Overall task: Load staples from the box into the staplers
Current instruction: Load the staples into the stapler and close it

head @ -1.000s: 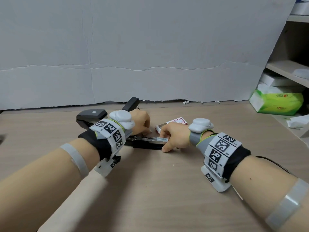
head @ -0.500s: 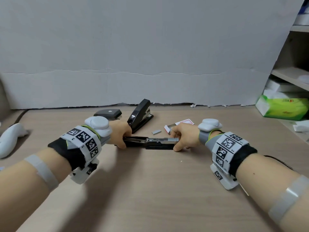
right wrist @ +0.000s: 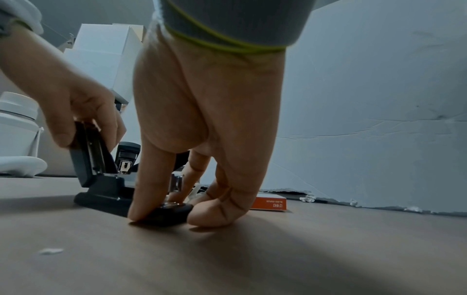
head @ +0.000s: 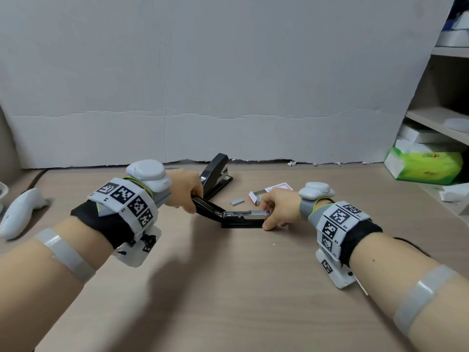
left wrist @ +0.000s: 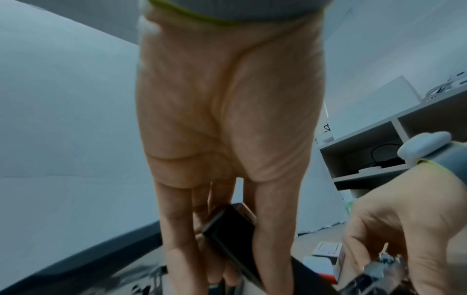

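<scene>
Two hands on one stapler (head: 236,218), flat on the table (head: 228,288) close in front. Left hand (head: 186,190) curled round the black lid, thumb on one side and fingers on the other, holding it swung up and back on its hinge. Right hand (head: 276,209) bent over the front end, pinching the tip of the base between thumb and fingertip at table level, other fingers curled beside it. Between them the metal magazine lying bare; whether loaded, cannot tell.

Rigid and probably fairly heavy for its size: smooth black shell over steel, with a sprung hinge likely to snap down if released. Best held as now, lid by its edges and base pinned flat, fingertips kept out of the channel.

Just beyond, a short strip of staples (head: 237,201) loose on the wood. Light, likely brittle, apt to break apart under a squeeze. Best pinched by the long sides and laid in straight.

Beside that, the box (head: 269,193): small, red and white card, tray slid partly out, easy to nudge away.

Behind the left hand, a second stapler (head: 215,177), black, lid raised at an angle.

Far left, a white controller (head: 20,212). Far right, a green tissue pack (head: 426,165) below the shelves.
</scene>
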The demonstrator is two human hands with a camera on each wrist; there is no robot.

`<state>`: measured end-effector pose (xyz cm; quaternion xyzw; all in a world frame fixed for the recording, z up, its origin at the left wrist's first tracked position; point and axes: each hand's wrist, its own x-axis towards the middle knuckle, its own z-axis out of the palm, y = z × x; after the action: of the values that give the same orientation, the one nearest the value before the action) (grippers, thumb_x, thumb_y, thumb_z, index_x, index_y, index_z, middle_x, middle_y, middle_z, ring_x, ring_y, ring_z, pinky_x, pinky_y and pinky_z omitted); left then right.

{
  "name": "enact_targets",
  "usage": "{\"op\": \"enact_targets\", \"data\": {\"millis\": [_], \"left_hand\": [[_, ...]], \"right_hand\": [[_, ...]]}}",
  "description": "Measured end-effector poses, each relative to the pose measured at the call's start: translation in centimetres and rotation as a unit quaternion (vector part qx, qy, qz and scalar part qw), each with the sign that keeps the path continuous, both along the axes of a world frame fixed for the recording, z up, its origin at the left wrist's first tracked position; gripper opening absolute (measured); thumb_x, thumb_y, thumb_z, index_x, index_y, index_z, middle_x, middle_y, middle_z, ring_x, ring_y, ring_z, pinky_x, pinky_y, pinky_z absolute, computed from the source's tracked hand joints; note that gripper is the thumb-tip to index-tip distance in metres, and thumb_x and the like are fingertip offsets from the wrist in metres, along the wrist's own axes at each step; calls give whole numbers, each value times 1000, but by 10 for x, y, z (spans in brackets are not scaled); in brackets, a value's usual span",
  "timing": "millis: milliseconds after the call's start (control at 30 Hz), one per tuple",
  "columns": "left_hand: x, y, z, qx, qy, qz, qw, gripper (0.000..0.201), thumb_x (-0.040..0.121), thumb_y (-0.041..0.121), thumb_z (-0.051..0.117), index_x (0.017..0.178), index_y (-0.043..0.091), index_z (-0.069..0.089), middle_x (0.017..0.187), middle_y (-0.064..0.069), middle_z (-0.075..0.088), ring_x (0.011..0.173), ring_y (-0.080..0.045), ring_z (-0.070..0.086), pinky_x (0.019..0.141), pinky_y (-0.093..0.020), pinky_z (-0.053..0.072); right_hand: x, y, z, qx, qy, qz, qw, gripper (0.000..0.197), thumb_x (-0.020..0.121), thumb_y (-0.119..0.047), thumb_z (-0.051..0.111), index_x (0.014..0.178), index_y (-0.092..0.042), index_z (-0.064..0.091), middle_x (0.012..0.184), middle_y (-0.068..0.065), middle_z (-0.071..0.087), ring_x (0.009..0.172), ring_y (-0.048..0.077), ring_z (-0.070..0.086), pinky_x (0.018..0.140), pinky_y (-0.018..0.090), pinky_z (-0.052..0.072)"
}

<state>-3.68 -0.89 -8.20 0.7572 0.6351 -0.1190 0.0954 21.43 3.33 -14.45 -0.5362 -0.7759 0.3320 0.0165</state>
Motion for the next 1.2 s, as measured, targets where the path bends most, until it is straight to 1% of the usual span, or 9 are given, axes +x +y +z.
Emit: {"op": "enact_targets", "data": {"millis": [167, 300, 433, 634, 734, 867, 1000, 1100, 1200], "left_hand": [[18, -3, 17, 43, -14, -13, 999, 8, 75, 21, 68, 81, 20, 72, 60, 5, 62, 58, -15, 54, 54, -22, 42], [39, 0, 22, 94, -62, -47, 993, 20, 76, 22, 75, 96, 19, 72, 75, 6, 64, 77, -19, 61, 57, -23, 43], [60, 4, 17, 127, -106, -55, 985, 28, 72, 25, 78, 98, 22, 67, 74, 11, 54, 77, -18, 54, 57, -24, 39], [83, 8, 0, 112, -172, -55, 977, 30, 71, 29, 80, 99, 24, 69, 85, 8, 64, 82, -15, 60, 74, -28, 52], [95, 9, -11, 104, -172, -68, 977, 33, 73, 28, 78, 105, 21, 70, 86, 6, 64, 86, -18, 62, 77, -31, 53], [105, 11, -26, 107, -168, -75, 977, 35, 74, 27, 77, 107, 21, 71, 91, 2, 67, 85, -19, 60, 74, -29, 50], [108, 12, -36, 106, -168, -82, 977, 38, 75, 27, 76, 112, 22, 70, 80, 5, 59, 76, -17, 52, 67, -25, 40], [106, 13, -40, 105, -178, -80, 975, 41, 74, 30, 78, 113, 23, 70, 92, 0, 69, 77, -15, 51, 72, -26, 45], [104, 13, -43, 105, -192, -78, 973, 40, 74, 31, 78, 112, 22, 70, 94, 0, 71, 79, -16, 54, 74, -27, 47]], "right_hand": [[1, 0, -1, 6, -3, 3, 1000, 37, 78, -13, 81, 106, -18, 58, 84, -6, 53, 56, 10, 52, 54, 19, 48], [3, 1, -4, 12, -4, 3, 1000, 38, 77, -15, 82, 105, -19, 57, 85, -4, 54, 55, 10, 53, 53, 19, 46], [2, 3, -6, 21, -15, 18, 1000, 37, 77, -16, 82, 102, -22, 56, 82, -6, 58, 55, 9, 53, 50, 19, 43], [1, 6, -7, 35, -35, 21, 999, 36, 73, -20, 82, 100, -23, 58, 79, -10, 60, 65, 11, 58, 56, 22, 45], [1, 6, -7, 39, -40, 21, 998, 36, 72, -22, 83, 100, -22, 60, 79, -8, 63, 74, 18, 62, 66, 26, 48], [1, 6, -7, 56, -44, 23, 997, 40, 68, -27, 85, 98, -24, 60, 94, 0, 69, 89, 24, 67, 74, 28, 48], [1, 4, -5, 61, -41, 30, 997, 40, 69, -25, 85, 99, -26, 59, 95, 0, 70, 88, 23, 66, 74, 27, 48], [2, 4, -5, 57, -39, 33, 997, 38, 69, -24, 85, 97, -26, 60, 95, 1, 70, 87, 25, 68, 70, 26, 49], [1, 3, -6, 55, -40, 27, 997, 42, 68, -23, 84, 106, -18, 66, 98, 5, 72, 88, 27, 69, 70, 29, 53]]}}
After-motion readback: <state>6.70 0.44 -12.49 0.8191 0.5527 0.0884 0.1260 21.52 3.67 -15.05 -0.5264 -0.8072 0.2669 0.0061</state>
